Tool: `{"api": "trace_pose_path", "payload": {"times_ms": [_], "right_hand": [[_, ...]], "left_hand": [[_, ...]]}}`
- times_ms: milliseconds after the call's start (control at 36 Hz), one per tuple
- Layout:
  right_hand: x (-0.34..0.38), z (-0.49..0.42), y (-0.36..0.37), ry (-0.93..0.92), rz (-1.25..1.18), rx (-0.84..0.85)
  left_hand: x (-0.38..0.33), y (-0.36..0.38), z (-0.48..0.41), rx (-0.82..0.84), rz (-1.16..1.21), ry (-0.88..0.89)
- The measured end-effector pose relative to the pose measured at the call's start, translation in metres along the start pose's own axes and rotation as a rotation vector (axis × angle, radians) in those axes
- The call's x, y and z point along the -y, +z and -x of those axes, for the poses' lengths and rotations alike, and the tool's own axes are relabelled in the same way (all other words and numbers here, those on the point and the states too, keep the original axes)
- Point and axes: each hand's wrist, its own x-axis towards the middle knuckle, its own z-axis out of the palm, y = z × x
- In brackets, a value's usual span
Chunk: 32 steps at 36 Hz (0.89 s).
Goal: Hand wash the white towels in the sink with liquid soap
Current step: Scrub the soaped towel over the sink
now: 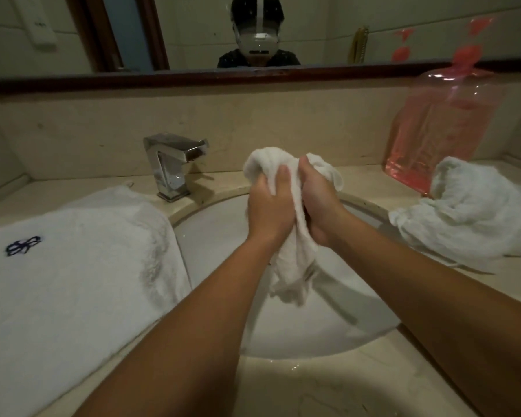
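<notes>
White cloth fills the middle of the head view: a small towel [295, 266] is bunched between both hands above the sink [217, 251]. Its top puffs out past the knuckles and its tail hangs down towards the basin without clearly touching it. The left hand [268, 206] has its fingers curled round the cloth from one side. The right hand [319, 203] grips it from the other, with thumb and fingers closed on the fabric. The two fists sit almost against each other.

This looks like the scrubbing or wringing step on one towel. No stream shows at the tap [172, 167], and I cannot tell whether there is any lather on the cloth. The next move probably calls for rubbing the two fistfuls against each other, or for a rinse. A rinse would mean freeing one hand for the tap.

Counted:
- Three white towels: the one in hand, a large folded towel [73, 281] with a blue emblem on the counter [313, 386] to the left, and a crumpled towel [469, 215] to the right.
- One soap bottle [439, 130], clear with pink liquid, just behind the crumpled towel.
- One tap.
- One sink.
- Two hands.
</notes>
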Motion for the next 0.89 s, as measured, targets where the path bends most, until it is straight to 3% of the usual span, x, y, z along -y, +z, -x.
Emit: {"api": "trace_pose_path", "payload": {"times_ms": [139,278,361,472,583,667,750,889], "right_hand": [[-0.008,0.009,0.001,-0.005,0.037,0.084],[0.005,0.007,0.004,-0.002,0.014,0.045],[-0.001,0.011,0.006,-0.011,0.019,0.031],[-0.001,0.021,-0.001,0.049,0.091,0.136],[0.005,0.009,-0.012,0.104,0.094,0.147],[0.003,0.002,-0.027,0.173,0.096,0.047],[0.003,0.0,-0.037,0.203,0.142,0.087],[-0.006,0.004,-0.027,-0.086,0.312,0.135]], "left_hand": [[-0.001,-0.015,-0.02,-0.136,0.032,-0.053],[-0.009,-0.01,-0.002,-0.005,0.059,0.008],[-0.007,-0.011,-0.003,-0.027,-0.011,0.057],[-0.001,-0.026,-0.019,-0.103,-0.043,-0.059],[0.0,-0.031,-0.02,-0.103,0.166,-0.188],[0.005,-0.034,-0.023,-0.062,0.45,-0.35],[0.02,-0.033,-0.034,0.023,0.489,-0.381],[-0.013,-0.026,-0.008,0.321,0.457,-0.33]]}}
